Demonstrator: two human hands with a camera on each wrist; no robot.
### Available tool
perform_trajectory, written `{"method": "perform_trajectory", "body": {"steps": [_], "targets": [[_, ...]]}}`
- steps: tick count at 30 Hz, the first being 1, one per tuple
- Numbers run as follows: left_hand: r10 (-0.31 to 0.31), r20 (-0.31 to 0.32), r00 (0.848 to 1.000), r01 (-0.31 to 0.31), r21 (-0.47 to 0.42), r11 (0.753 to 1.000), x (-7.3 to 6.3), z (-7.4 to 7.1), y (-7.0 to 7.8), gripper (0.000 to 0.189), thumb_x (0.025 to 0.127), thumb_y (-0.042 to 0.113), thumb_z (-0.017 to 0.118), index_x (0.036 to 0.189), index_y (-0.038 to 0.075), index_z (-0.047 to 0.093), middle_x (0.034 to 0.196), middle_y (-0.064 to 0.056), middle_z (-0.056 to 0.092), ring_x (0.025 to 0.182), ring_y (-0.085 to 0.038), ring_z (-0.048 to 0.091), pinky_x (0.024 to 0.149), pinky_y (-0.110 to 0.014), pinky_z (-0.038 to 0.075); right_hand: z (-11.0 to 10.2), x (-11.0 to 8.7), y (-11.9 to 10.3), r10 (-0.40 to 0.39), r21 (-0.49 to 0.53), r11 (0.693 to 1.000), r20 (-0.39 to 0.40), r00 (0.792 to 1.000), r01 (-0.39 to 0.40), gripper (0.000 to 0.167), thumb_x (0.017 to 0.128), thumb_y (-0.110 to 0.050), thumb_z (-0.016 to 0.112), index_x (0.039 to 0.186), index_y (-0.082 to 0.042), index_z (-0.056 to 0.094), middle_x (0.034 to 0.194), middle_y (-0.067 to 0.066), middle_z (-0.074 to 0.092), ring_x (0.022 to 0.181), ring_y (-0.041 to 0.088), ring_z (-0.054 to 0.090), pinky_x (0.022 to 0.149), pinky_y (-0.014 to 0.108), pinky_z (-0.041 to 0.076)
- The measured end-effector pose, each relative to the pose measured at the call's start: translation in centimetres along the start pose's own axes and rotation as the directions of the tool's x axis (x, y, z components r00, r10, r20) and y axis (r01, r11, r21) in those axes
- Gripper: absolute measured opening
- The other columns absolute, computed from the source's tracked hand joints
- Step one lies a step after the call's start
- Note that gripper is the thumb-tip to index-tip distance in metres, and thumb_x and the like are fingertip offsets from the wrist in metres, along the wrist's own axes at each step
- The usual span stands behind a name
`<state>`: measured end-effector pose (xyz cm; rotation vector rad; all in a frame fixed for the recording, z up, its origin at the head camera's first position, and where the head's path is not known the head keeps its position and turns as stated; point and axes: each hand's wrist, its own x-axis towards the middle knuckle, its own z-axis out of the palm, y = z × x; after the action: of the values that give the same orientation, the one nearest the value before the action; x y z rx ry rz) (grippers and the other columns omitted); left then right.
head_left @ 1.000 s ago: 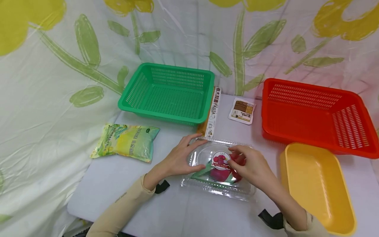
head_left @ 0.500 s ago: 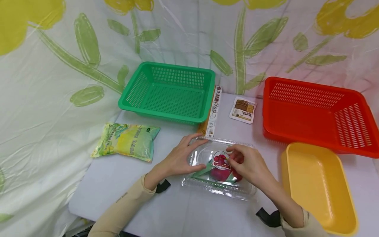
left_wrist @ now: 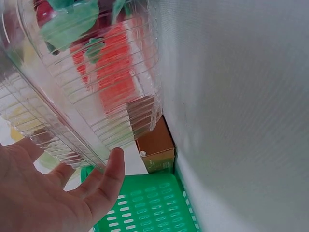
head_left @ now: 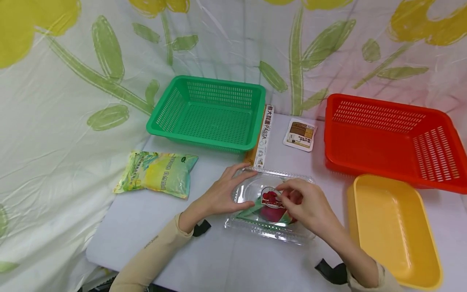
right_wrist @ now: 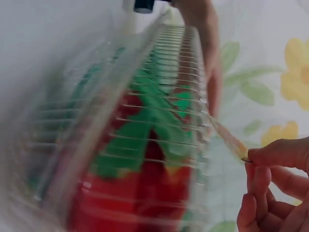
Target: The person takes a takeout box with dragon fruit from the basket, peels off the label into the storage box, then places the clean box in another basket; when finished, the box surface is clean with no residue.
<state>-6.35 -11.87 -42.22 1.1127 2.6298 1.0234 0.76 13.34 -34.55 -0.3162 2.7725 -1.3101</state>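
Observation:
A clear plastic clamshell box (head_left: 268, 232) lies in front of me, with red and green contents (head_left: 271, 214) showing through it. On its lid is a round red-and-white sticker (head_left: 270, 198). My left hand (head_left: 218, 196) holds the box's left end, thumb and index finger spread over the lid. In the left wrist view the other fingers (left_wrist: 108, 176) bend at its ribbed side. My right hand (head_left: 311, 207) pinches the sticker's right edge between thumb and finger. The right wrist view shows this flap (right_wrist: 231, 137) lifted off the lid, stretched toward the fingertips.
A green basket (head_left: 204, 142) stands at the back left, beside a pasta box (head_left: 263, 138) and a small white-and-brown packet (head_left: 300, 135). A yellow-green bag (head_left: 158, 172) lies left. Right are a red basket (head_left: 365, 162) and a yellow tub (head_left: 392, 239).
My right hand has edged left over the lid, drawing the sticker's lifted right edge back with it. My left hand has kept its hold on the box.

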Motion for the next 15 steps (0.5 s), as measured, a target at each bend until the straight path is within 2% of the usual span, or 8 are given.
{"method": "perform_trajectory", "body": {"steps": [3, 7, 15], "targets": [[0.009, -0.004, 1.0, -0.009, -0.001, 1.0, 0.0, 0.0, 0.0, 0.078, 0.079, 0.047, 0.077, 0.146, 0.022, 0.048, 0.156, -0.007, 0.029, 0.141, -0.024, 0.028, 0.099, -0.056, 0.043, -0.8, -0.3, -0.2, -0.028, -0.015, 1.0, -0.046, 0.999, 0.027, 0.018, 0.084, -0.006, 0.078, 0.101, -0.01, 0.076, 0.088, -0.002, 0.069, 0.067, 0.011, 0.059, 0.06, 0.023, 0.053], [0.017, -0.008, 1.0, -0.017, 0.003, 1.0, 0.0, 0.1, 0.0, 0.077, 0.079, 0.046, 0.077, 0.146, 0.02, 0.048, 0.156, -0.007, 0.03, 0.141, -0.025, 0.029, 0.098, -0.056, 0.043, -2.5, -0.7, 0.5, -0.035, -0.041, 0.999, -0.102, 0.994, 0.031, 0.019, 0.083, -0.007, 0.079, 0.101, -0.01, 0.075, 0.084, -0.001, 0.069, 0.068, 0.012, 0.06, 0.061, 0.022, 0.054], [0.005, 0.007, 1.0, -0.005, -0.002, 1.0, 0.0, 0.1, -0.2, 0.077, 0.079, 0.047, 0.076, 0.146, 0.023, 0.048, 0.156, -0.006, 0.03, 0.141, -0.022, 0.027, 0.097, -0.055, 0.045, -7.1, -1.9, 3.3, 0.078, -0.082, 0.992, -0.178, 0.981, -0.094, 0.021, 0.088, -0.01, 0.075, 0.107, -0.003, 0.073, 0.086, 0.009, 0.069, 0.067, 0.012, 0.058, 0.057, 0.019, 0.052]]}}
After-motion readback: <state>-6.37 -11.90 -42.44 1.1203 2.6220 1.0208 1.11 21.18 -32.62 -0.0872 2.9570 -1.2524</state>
